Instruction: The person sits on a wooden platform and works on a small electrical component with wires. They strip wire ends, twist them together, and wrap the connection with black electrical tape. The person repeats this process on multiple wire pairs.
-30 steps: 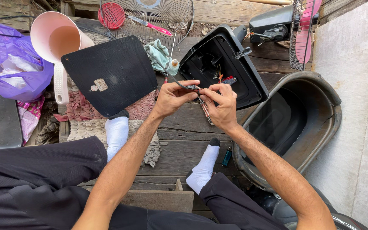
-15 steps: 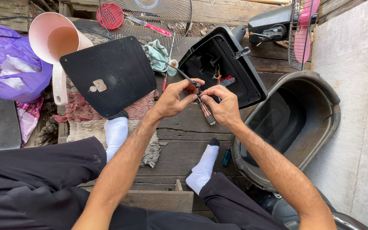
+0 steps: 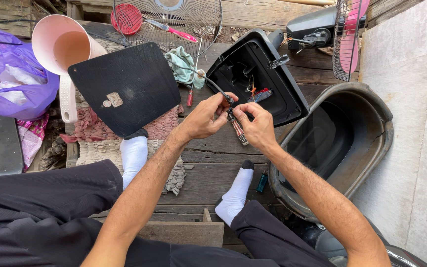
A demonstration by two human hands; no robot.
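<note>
Black cable point(image 3: 212, 85) runs from the open black housing point(image 3: 258, 79) down to the two hands, which meet above the wooden floor point(image 3: 208, 173). Left hand point(image 3: 204, 118): grip closed on the cable's end, thumb and fingers pinched together. Right hand point(image 3: 258, 127): grip clamped on a striped-handled screwdriver point(image 3: 237, 129), its tip meeting the cable's end just in front of the housing. Left of the hands, a flat black panel point(image 3: 124, 86) lies on a woven mat point(image 3: 95, 133); at right stands a dark oval tub point(image 3: 332, 143).
</note>
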